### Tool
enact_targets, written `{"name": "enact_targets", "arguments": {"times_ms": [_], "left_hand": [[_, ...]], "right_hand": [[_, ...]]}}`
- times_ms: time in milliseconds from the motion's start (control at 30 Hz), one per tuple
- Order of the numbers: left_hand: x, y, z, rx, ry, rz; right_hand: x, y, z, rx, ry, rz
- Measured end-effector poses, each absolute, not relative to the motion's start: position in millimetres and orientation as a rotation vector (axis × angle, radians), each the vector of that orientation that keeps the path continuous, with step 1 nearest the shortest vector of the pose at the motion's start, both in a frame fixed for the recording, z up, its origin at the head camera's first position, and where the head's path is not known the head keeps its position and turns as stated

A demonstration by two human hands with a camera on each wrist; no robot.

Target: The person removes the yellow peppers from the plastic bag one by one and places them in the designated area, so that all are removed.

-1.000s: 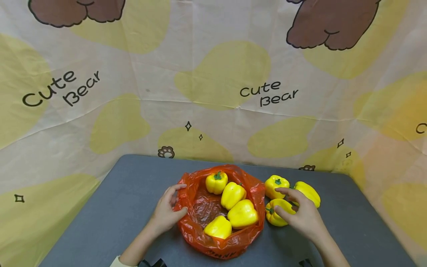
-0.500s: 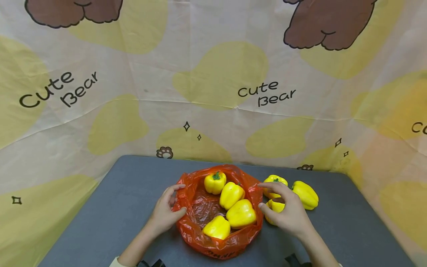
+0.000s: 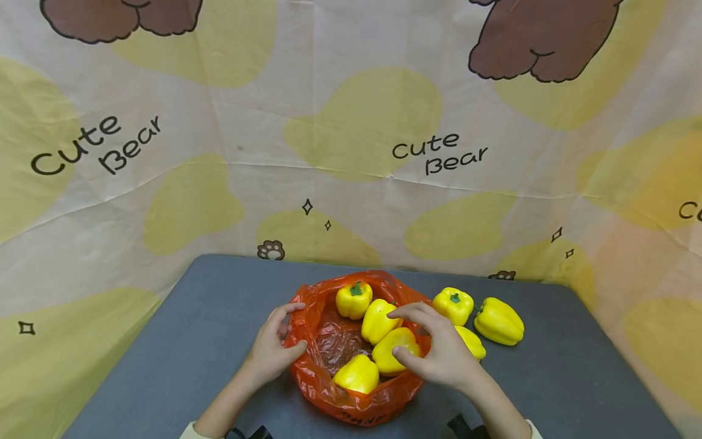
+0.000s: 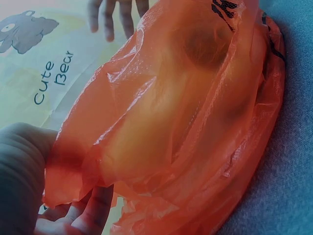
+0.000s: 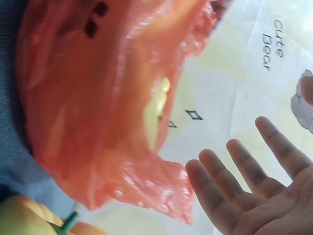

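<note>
A red plastic bag (image 3: 323, 384) stands with its mouth spread open, several yellow bell peppers (image 3: 354, 373) lying inside. My left hand (image 3: 276, 344) holds the left side of the bag's rim; the left wrist view shows the thin plastic between its thumb and fingers. Over the right part of the mouth hovers my right hand (image 3: 441, 350), fingers spread and nothing in them. It partly covers two peppers in the bag and the bag's right rim. From the right wrist, that hand (image 5: 264, 196) appears with its fingers extended, beside the bag (image 5: 98, 107).
Three more yellow bell peppers lie on the grey table (image 3: 219, 305) right of the bag: one upright (image 3: 453, 305), one on its side (image 3: 499, 321), and one (image 3: 471, 342) partly behind my right hand. A printed cloth (image 3: 351, 122) hangs behind the table.
My right hand has moved left, from over the loose peppers past the bag's right rim to above its mouth. The left hand stays at the rim.
</note>
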State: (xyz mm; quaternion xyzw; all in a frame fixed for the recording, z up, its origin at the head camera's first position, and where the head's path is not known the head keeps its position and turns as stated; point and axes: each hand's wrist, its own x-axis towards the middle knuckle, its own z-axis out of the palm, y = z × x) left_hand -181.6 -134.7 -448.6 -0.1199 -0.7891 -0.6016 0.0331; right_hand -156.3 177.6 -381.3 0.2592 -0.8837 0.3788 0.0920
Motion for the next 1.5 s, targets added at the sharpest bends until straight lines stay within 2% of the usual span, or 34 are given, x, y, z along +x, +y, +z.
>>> {"name": "enact_targets", "arguments": {"times_ms": [500, 1500], "left_hand": [[-182.4, -134.2, -446.6, -0.380, -2.430, -1.847], [-181.8, -135.3, -447.5, -0.399, -2.403, -1.902]], "right_hand": [[-165.5, 170.6, -400.2, 0.778, -2.834, 0.770], [-170.1, 162.5, -413.7, 0.577, -3.001, 0.729]]}}
